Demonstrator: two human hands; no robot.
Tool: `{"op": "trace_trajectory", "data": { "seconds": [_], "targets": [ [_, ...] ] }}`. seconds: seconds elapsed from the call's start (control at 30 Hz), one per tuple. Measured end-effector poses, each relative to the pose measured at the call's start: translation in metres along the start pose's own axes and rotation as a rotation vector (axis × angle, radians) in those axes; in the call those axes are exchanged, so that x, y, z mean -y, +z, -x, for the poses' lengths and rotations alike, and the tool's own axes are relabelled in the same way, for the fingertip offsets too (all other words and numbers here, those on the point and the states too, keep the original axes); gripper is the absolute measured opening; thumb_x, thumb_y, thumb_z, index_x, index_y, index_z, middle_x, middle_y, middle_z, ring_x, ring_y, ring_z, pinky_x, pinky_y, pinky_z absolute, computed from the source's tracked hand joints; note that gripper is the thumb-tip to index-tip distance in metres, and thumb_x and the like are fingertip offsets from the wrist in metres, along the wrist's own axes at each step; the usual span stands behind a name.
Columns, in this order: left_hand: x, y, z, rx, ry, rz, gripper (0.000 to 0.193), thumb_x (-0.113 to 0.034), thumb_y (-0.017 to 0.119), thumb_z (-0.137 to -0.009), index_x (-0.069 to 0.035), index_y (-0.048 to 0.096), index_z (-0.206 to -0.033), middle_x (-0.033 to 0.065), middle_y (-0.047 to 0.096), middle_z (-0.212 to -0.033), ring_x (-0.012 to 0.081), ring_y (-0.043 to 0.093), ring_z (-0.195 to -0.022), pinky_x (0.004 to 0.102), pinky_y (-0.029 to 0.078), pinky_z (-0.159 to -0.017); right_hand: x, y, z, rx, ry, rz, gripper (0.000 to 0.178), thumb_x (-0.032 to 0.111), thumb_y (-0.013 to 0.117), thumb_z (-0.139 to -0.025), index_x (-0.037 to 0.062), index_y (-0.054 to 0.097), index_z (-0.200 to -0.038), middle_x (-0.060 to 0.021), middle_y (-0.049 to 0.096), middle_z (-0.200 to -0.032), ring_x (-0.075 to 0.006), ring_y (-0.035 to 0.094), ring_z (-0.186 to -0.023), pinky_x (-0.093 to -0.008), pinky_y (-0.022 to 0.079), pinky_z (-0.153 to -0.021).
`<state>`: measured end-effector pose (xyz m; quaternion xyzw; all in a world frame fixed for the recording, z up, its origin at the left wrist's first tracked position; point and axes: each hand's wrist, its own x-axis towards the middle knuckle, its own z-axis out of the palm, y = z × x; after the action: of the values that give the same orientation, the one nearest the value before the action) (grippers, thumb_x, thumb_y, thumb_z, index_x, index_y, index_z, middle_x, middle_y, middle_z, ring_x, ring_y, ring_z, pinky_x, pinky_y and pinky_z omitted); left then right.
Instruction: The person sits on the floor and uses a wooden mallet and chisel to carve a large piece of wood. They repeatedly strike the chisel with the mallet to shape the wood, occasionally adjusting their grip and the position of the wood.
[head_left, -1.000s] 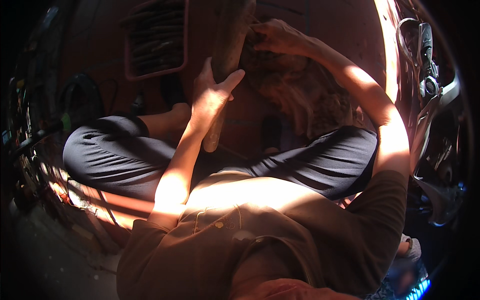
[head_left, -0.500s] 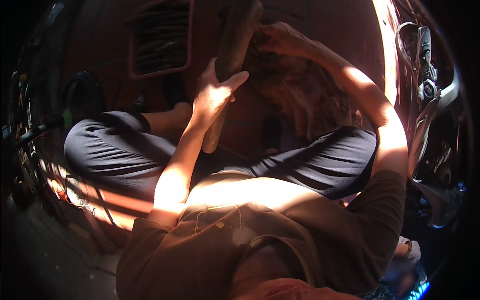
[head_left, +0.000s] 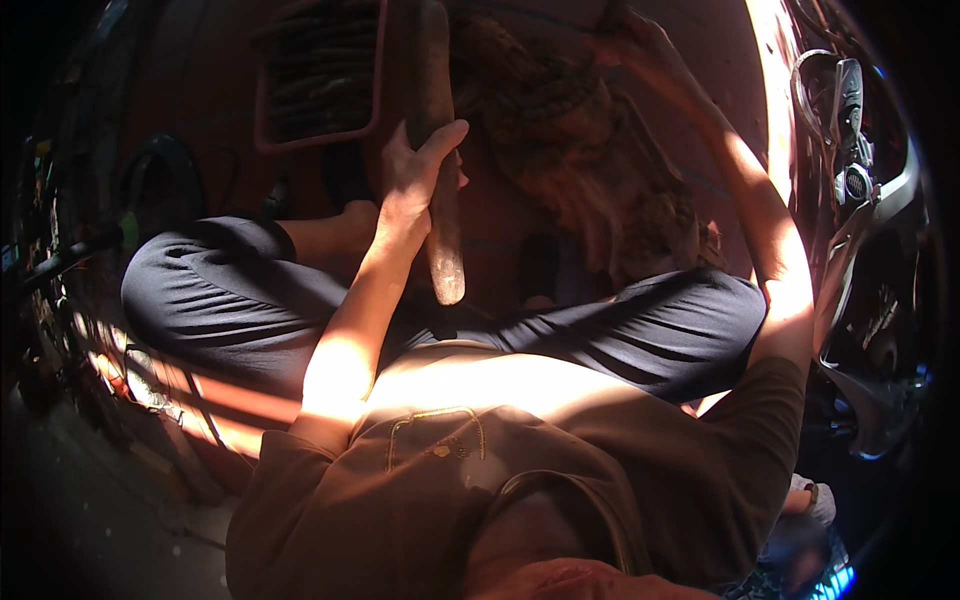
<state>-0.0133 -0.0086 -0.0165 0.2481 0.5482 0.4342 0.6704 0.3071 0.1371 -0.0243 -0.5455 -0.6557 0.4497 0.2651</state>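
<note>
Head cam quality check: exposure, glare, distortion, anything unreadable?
Head view: hard sunlight blows out the belly and left forearm, with a bright streak down the right forearm; the rest is deep shadow. Left hand grips a wooden club, readable; right hand on the fibrous mass is dim and soft. Fisheye bends the edges, corners black; the left side is too dark to read.

- The left hand (head_left: 415, 185) was wrapped around a long wooden stick (head_left: 437, 150) that stood nearly upright before the crossed legs (head_left: 300, 290).
- A fibrous bundle (head_left: 580, 170) lay right of the stick, on the floor (head_left: 200, 90).
- The right hand (head_left: 635, 45) rested at the bundle's far end (fingers hard to make out).
- A slatted frame (head_left: 320, 75) lay left of the stick, beyond the left knee.
- A scooter (head_left: 860, 200) stood at the far right.
</note>
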Motion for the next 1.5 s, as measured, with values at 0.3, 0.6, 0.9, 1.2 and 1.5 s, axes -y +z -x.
{"op": "trace_trajectory", "data": {
  "seconds": [0.3,0.6,0.9,1.2,1.5],
  "targets": [
    [0.006,-0.007,-0.007,-0.028,-0.075,0.125,0.032,-0.025,0.076,-0.083,-0.008,0.055,-0.1,0.0045,0.057,-0.069,0.0141,0.057,-0.053,0.0267,0.049,-0.049,-0.007,0.015,0.0,0.102,0.094,-0.092,0.035,0.026,0.074,-0.088,0.0019,0.06,-0.109,-0.0038,0.066,-0.091,-0.0116,0.067,-0.079,-0.0265,0.055,-0.073],
    [0.012,0.0,-0.008,-0.052,-0.083,0.235,0.032,-0.022,0.075,-0.083,-0.007,0.054,-0.102,0.005,0.057,-0.07,0.0155,0.057,-0.054,0.0279,0.05,-0.051,0.017,0.031,-0.006,0.191,0.072,0.095,0.038,0.031,0.072,-0.091,0.0018,0.059,-0.111,-0.0062,0.068,-0.094,-0.0133,0.068,-0.08,-0.0268,0.055,-0.074],
    [0.02,-0.001,-0.011,-0.101,-0.178,0.341,0.033,-0.021,0.075,-0.083,-0.007,0.053,-0.103,0.0057,0.057,-0.074,0.0165,0.058,-0.058,0.0293,0.049,-0.055,0.043,0.063,-0.017,0.19,0.157,0.177,0.041,0.032,0.073,-0.089,0.0017,0.058,-0.112,-0.0065,0.067,-0.086,-0.0143,0.068,-0.077,-0.0283,0.056,-0.068],
    [0.029,-0.004,-0.016,-0.135,-0.226,0.385,0.034,-0.022,0.076,-0.082,-0.008,0.053,-0.104,0.0062,0.057,-0.075,0.0164,0.058,-0.06,0.0295,0.049,-0.057,0.049,0.062,-0.016,0.176,0.131,0.238,0.042,0.035,0.073,-0.086,0.0025,0.06,-0.109,-0.0079,0.068,-0.088,-0.0156,0.069,-0.074,-0.029,0.056,-0.067],
    [0.032,-0.007,-0.018,-0.133,-0.224,0.378,0.034,-0.021,0.076,-0.083,-0.008,0.052,-0.104,0.0062,0.058,-0.075,0.0163,0.058,-0.058,0.0291,0.048,-0.054,0.046,0.078,-0.026,0.27,0.134,0.322,0.04,0.034,0.073,-0.086,0.0046,0.061,-0.11,-0.0066,0.066,-0.082,-0.0154,0.067,-0.071,-0.0305,0.053,-0.063]
  ]
}}
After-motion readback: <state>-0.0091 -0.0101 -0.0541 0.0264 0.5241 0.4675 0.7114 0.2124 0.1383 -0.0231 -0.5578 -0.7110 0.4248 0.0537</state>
